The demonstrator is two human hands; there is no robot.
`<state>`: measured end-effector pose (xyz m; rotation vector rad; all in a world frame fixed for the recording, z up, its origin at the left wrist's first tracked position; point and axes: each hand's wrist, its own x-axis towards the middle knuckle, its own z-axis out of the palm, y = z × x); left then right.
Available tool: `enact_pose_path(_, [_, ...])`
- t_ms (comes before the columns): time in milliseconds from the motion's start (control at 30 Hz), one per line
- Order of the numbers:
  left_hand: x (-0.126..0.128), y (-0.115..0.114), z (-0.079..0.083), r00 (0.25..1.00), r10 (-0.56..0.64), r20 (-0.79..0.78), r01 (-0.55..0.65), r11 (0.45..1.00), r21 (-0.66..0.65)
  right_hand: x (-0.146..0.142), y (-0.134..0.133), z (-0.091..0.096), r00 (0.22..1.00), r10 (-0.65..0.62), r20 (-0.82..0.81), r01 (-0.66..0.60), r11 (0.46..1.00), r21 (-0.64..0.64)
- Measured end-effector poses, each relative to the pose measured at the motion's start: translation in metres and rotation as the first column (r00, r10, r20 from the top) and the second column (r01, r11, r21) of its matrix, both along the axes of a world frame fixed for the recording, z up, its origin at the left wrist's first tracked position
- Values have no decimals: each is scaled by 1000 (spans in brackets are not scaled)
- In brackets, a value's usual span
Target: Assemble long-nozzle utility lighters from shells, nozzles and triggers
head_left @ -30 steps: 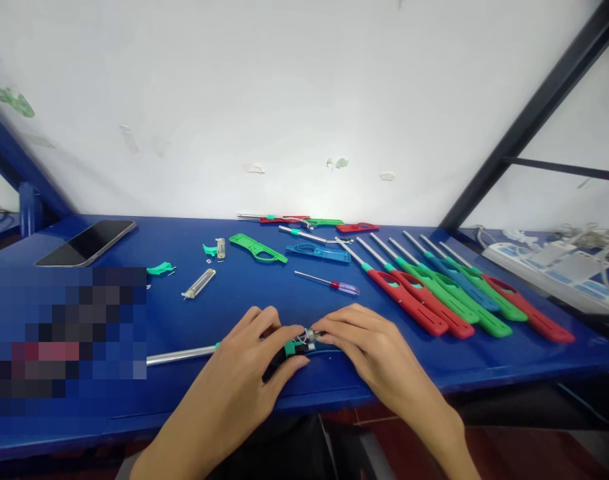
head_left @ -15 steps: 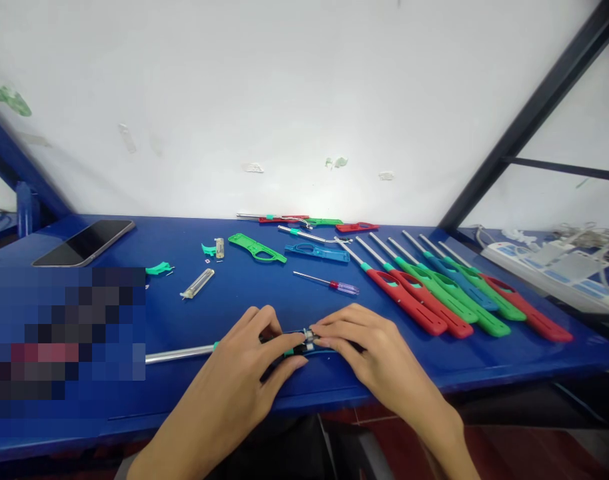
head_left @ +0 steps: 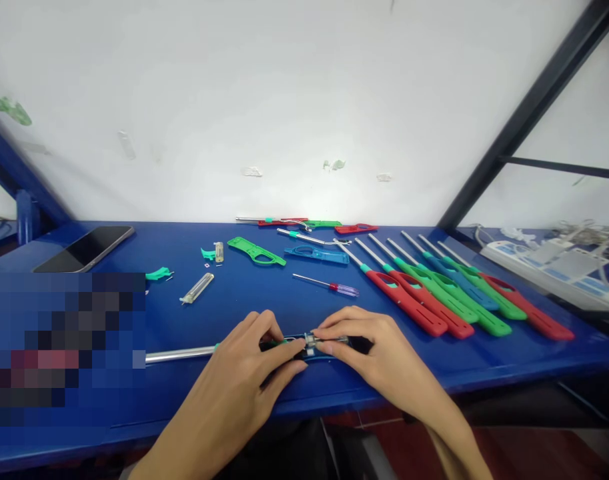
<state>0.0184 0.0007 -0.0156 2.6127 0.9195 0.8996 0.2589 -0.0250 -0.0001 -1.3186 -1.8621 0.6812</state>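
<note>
An opened blue utility lighter lies near the table's front edge, its metal tube (head_left: 184,354) pointing left. My left hand (head_left: 257,360) is closed around its body, with thumb and forefinger pressing near the inner parts. My right hand (head_left: 369,340) pinches the end of a clear fuel tank (head_left: 311,341) set in the blue half-shell. Fingers cover much of the tank and shell. Beyond my hands are a screwdriver (head_left: 343,289) with a red and clear handle, a loose clear tank (head_left: 197,289) and a smaller clear piece (head_left: 219,252).
Several whole lighters (head_left: 409,303) in red, green and blue lie in a row at right. A green half-shell (head_left: 257,251), a blue half-shell (head_left: 317,254) and teal bits (head_left: 158,274) lie farther back. A phone (head_left: 87,250) is at left, power strips (head_left: 549,267) at far right.
My right fingers have shifted slightly, and more of the clear tank shows between and below them. My left hand keeps its hold on the lighter body.
</note>
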Motion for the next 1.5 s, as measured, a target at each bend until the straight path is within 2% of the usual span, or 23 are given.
enact_pose_path(400, [1, 2, -1, 999, 2, 49, -3, 1000, 21, 1, 0, -2, 1000, 13, -27, -13, 1000, 5])
enact_pose_path(567, [2, 1, -1, 1000, 6, 29, -6, 1000, 7, 0, 1, -1, 999, 19, -35, -19, 1000, -4])
enact_pose_path(767, [2, -2, -1, 999, 14, -45, -11, 998, 59, 0, 1, -1, 1000, 12, -20, -13, 999, -34])
enact_pose_path(867, [3, -5, 1, 998, 31, -58, -30, 1000, 6, 1, 1, -2, 1000, -7, 4, 7, 999, -50])
enact_pose_path(1000, [3, -8, 3, 996, 63, -63, -68, 994, -81, 2, 0, -6, 994, -107, -12, 106, 990, -88])
enact_pose_path(1100, [3, -8, 4, 995, 63, -83, -71, 993, -97, 3, 1, -10, 989, -145, -38, 141, 986, -89])
enact_pose_path(1267, [7, -10, 5, 992, 102, -69, -106, 993, -50, 4, 2, -18, 986, -168, -1, 168, 983, -72])
enact_pose_path(1367, [4, -10, 6, 997, 82, 4, -82, 996, 32, 5, 3, -22, 983, -178, 47, 179, 984, -22])
enact_pose_path(1433, [-8, -8, 5, 993, 70, 91, -81, 989, 121, 7, 3, -24, 984, -169, 61, 167, 985, 35])
enact_pose_path(1500, [-31, -4, 4, 976, 146, 163, -176, 966, 188, 8, 2, -23, 985, -164, 60, 156, 981, 115])
